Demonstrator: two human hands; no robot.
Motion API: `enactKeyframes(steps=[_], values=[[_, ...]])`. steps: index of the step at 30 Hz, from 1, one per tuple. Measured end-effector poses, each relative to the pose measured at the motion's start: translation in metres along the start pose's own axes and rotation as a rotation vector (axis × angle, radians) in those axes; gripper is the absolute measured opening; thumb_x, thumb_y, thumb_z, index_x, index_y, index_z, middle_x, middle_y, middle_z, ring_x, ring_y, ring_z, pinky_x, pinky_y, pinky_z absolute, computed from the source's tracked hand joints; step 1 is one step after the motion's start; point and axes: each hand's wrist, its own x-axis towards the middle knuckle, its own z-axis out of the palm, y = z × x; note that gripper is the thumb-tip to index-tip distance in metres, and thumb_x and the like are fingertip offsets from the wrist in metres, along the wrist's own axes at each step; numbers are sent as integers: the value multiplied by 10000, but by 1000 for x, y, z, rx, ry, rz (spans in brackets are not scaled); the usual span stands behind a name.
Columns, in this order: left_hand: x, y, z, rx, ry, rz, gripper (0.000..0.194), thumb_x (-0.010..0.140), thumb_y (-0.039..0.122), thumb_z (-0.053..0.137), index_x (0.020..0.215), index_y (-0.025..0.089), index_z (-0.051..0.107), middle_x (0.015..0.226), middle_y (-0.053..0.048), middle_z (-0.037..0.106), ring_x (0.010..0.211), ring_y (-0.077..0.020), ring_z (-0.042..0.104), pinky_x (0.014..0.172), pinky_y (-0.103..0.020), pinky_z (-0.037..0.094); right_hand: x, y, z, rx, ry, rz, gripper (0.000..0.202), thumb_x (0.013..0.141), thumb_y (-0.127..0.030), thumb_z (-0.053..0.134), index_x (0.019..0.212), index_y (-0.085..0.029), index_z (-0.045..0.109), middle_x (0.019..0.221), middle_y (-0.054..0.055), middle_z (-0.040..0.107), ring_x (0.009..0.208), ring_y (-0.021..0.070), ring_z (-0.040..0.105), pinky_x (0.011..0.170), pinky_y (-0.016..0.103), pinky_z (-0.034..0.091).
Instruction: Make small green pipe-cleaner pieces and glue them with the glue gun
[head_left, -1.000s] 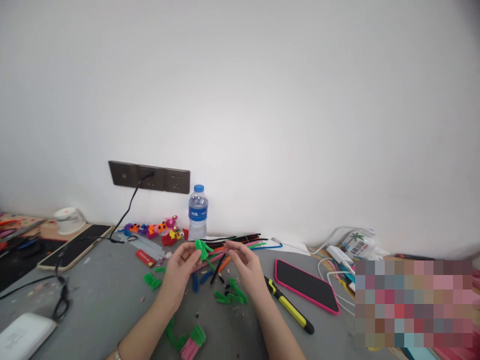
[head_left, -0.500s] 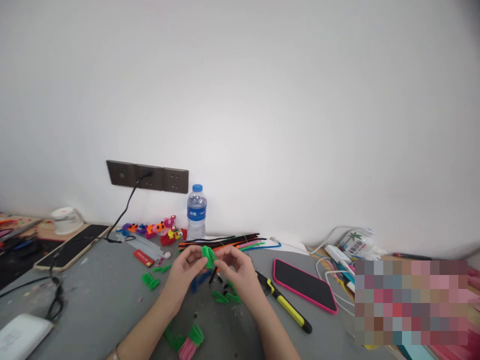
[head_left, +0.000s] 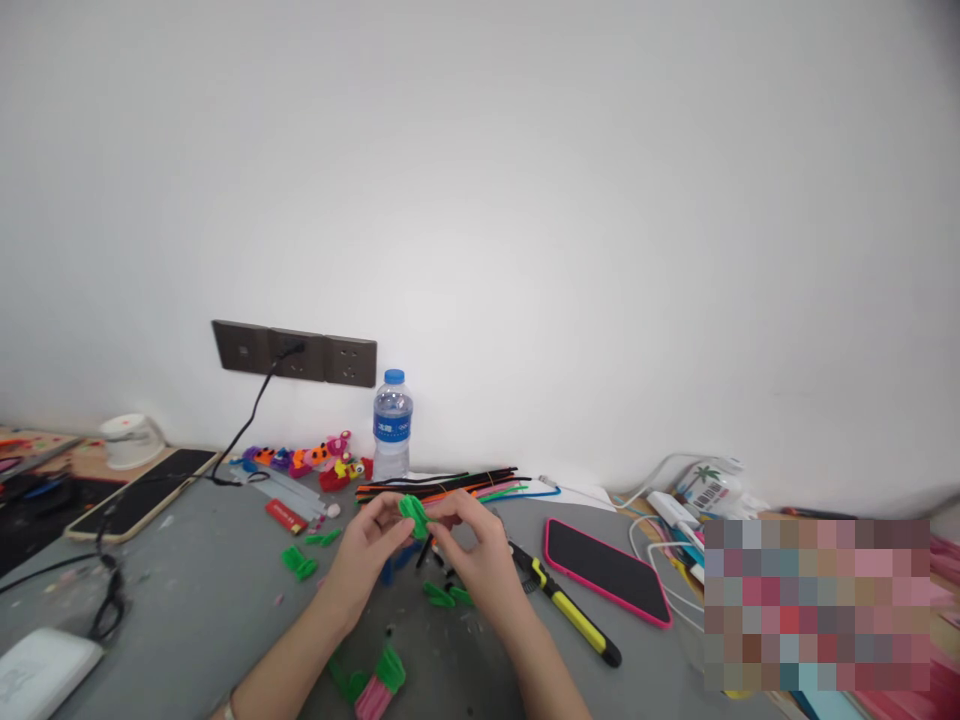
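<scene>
Between both hands, above the grey table, is a bent bundle of green pipe cleaner (head_left: pixel 413 514). My left hand (head_left: pixel 373 542) pinches its left side with thumb and fingers. On its right side, my right hand (head_left: pixel 466 535) has thumb and forefinger closed on it. Beneath my right hand lie more green pipe-cleaner pieces (head_left: pixel 442 595). Another folded green piece (head_left: pixel 299 563) rests left of my left hand. Near the front, between my forearms, sits a pink and green pipe-cleaner piece (head_left: pixel 381 683). A bundle of long pipe cleaners (head_left: pixel 450 486) lies behind my hands.
A water bottle (head_left: pixel 393 425) stands by the wall, with colourful pipe-cleaner figures (head_left: pixel 307 458) beside it. To the right are yellow-handled pliers (head_left: pixel 574 615) and a pink-cased phone (head_left: pixel 607 572). Another phone (head_left: pixel 142 492), a black cable (head_left: pixel 251 420) and a white box (head_left: pixel 49 670) are on the left.
The green bundle has tilted slightly leftward between my fingers. My right hand has shifted a little and the view has moved slightly; both hands keep their hold.
</scene>
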Motion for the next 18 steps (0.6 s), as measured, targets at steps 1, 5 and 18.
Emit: enactKeyframes(steps=[1,5,18], values=[[0,0,0,1,-3,1,259,684,338,799,862,190,684,807,-10,667,773,-163,587,701,-252,485,0,0,0,3,2,-7,124,826,-109,580,829,-197,667,747,22,621,699,168,572,643,266,459],[1,-2,-2,22,-22,10,225,704,310,787,872,194,693,830,-15,676,798,-165,592,715,-242,478,0,0,-1,8,4,-26,129,847,-115,574,822,-203,664,750,24,626,703,168,572,645,265,461],[3,-5,-6,160,7,46,246,675,306,778,869,195,675,823,-16,676,827,-195,612,755,-266,484,0,-3,-1,-107,-15,-88,150,857,-95,530,805,-204,619,768,23,561,714,169,557,652,267,462]])
